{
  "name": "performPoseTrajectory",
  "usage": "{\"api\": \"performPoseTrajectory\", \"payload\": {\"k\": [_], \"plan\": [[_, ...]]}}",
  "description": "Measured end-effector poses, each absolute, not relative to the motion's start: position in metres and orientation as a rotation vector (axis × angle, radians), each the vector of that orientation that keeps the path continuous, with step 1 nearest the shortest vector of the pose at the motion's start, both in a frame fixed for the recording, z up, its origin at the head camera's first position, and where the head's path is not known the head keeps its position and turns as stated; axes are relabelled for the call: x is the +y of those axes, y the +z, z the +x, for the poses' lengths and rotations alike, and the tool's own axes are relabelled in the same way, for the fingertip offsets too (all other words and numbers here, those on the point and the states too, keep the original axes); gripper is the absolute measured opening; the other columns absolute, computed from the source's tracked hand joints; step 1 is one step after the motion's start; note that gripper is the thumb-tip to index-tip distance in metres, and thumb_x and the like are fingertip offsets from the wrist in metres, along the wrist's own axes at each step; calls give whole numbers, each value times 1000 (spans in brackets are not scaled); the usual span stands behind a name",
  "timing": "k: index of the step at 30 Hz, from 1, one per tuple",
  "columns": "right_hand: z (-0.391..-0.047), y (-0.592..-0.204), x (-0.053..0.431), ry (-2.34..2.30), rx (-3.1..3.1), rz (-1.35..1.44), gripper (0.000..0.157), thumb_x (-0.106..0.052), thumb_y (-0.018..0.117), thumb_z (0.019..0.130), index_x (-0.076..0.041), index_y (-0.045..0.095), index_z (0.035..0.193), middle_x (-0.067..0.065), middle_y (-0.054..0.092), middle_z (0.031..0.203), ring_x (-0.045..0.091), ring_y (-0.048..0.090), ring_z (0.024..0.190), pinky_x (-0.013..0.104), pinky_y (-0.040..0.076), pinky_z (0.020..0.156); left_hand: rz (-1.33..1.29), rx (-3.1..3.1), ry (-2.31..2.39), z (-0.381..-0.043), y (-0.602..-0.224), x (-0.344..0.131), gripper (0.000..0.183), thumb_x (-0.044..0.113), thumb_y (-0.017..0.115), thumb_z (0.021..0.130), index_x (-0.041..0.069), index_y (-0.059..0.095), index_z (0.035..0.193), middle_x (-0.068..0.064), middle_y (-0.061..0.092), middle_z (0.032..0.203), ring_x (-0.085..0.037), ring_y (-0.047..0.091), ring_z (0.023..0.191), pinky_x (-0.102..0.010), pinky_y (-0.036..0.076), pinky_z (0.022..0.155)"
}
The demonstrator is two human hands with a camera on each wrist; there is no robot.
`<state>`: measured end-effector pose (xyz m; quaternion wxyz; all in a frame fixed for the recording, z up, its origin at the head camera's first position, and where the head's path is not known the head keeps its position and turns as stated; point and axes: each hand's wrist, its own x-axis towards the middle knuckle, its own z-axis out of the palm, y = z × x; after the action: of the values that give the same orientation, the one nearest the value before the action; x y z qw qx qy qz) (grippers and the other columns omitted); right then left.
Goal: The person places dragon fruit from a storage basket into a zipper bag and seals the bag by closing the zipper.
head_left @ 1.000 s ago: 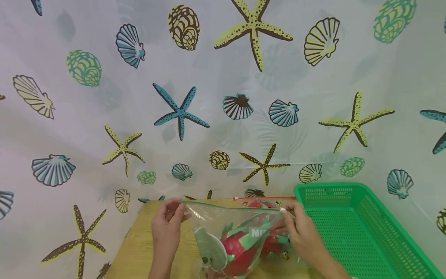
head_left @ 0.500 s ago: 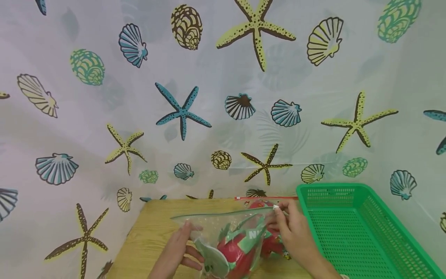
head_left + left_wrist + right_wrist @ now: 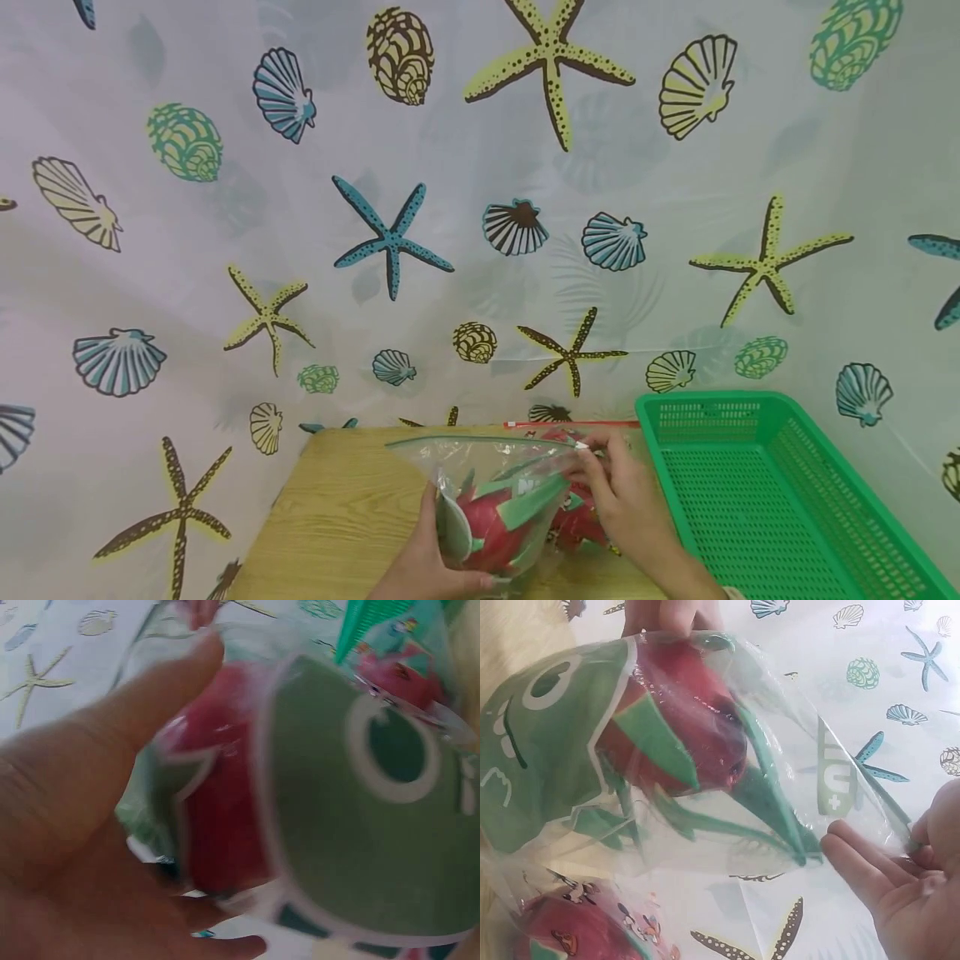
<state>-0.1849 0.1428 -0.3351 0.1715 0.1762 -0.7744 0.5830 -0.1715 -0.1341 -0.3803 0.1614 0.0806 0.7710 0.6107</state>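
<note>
A clear zip bag (image 3: 480, 457) with a green-edged top and a green cartoon print holds a dragon fruit (image 3: 498, 527), red with green scales. My left hand (image 3: 431, 558) grips the bag's lower left side around the fruit; in the left wrist view its thumb lies along the bag above and fingers show below. At the top right corner, by the white slider, my right hand (image 3: 626, 500) pinches the bag's edge. The right wrist view shows the plastic (image 3: 817, 787) stretched between fruit and right fingers (image 3: 862, 866). Whether the zip is fully closed cannot be seen.
Behind the right hand lies another clear bag with a red zip strip (image 3: 585, 425) and red fruit (image 3: 581, 521) in it. A green plastic basket (image 3: 750, 508) stands at the right of the wooden table (image 3: 337, 492). A shell-patterned curtain (image 3: 465, 292) hangs behind.
My left hand has left the bag's top left corner and moved down to grip its lower side. My right hand stays at the right corner, slightly further left. The bag is tilted up more.
</note>
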Motion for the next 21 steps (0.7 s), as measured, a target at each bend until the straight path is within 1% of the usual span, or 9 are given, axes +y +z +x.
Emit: {"api": "performPoseTrajectory", "payload": {"k": [1, 4, 7, 10, 12, 14, 17, 19, 21], "plan": [[-186, -336, 142, 1660, -2183, 533, 10, -8, 46, 105, -1, 50, 110, 14, 71, 98, 17, 74, 86, 25, 60, 70, 178, 2236, 1743, -173, -383, -132, 130, 34, 88, 74, 24, -13, 156, -20, 32, 153, -34, 47, 130, -50, 48, 104], [-189, -341, 139, 1680, -2134, 621, 12, -5, 47, 104, 2, 51, 113, 17, 68, 106, 21, 73, 93, 28, 61, 76, 30, 2438, 1675, -176, -391, -130, 127, 40, 88, 72, 18, -2, 158, -21, 40, 148, -36, 49, 126, -56, 46, 103], [-189, -347, 138, 1729, -2169, 572, 22, -10, 48, 104, -2, 49, 125, 16, 65, 118, 26, 71, 101, 28, 60, 82, -85, 2514, 1693, -179, -399, -129, 117, 42, 88, 72, 13, 13, 158, -22, 46, 145, -36, 51, 126, -56, 45, 103], [-187, -355, 139, 1781, -2231, 475, 36, -14, 49, 104, -10, 42, 139, 13, 59, 131, 29, 67, 113, 29, 58, 86, -170, 2518, 1738, -183, -407, -129, 105, 42, 87, 72, 8, 30, 153, -22, 51, 142, -38, 52, 126, -56, 46, 102], [-185, -362, 139, 1812, -2274, 390, 43, -12, 50, 104, -15, 37, 144, 12, 53, 138, 30, 63, 119, 31, 58, 88, -216, 2506, 1776, -187, -412, -130, 100, 43, 86, 74, 4, 34, 150, -24, 52, 140, -40, 52, 127, -56, 46, 102], [-183, -371, 138, 1854, -2324, 312, 45, -11, 51, 103, -17, 36, 145, 12, 51, 139, 32, 60, 123, 30, 57, 88, -261, 2504, 1804, -191, -415, -131, 96, 46, 83, 76, 0, 37, 148, -25, 53, 139, -42, 53, 127, -56, 47, 102], [-179, -391, 133, 1830, -2415, 362, 41, -9, 53, 102, -10, 42, 142, 17, 54, 134, 33, 62, 117, 26, 57, 84, -342, 2541, 1811, -196, -418, -132, 97, 52, 80, 77, -2, 40, 146, -26, 54, 138, -42, 53, 126, -56, 48, 102], [-176, -408, 128, 1733, -2464, 546, 37, -9, 54, 101, -2, 47, 137, 19, 58, 127, 30, 64, 110, 24, 57, 80, -396, 2574, 1803, -199, -419, -132, 93, 57, 76, 79, 0, 44, 144, -25, 56, 136, -39, 55, 124, -56, 48, 100], [-172, -426, 120, 1634, -2488, 755, 36, -10, 54, 101, 4, 49, 134, 22, 59, 124, 27, 64, 106, 25, 57, 80, -477, 2620, 1788, -201, -420, -130, 86, 62, 72, 80, 3, 51, 140, -23, 60, 133, -36, 58, 121, -55, 50, 97]]}}
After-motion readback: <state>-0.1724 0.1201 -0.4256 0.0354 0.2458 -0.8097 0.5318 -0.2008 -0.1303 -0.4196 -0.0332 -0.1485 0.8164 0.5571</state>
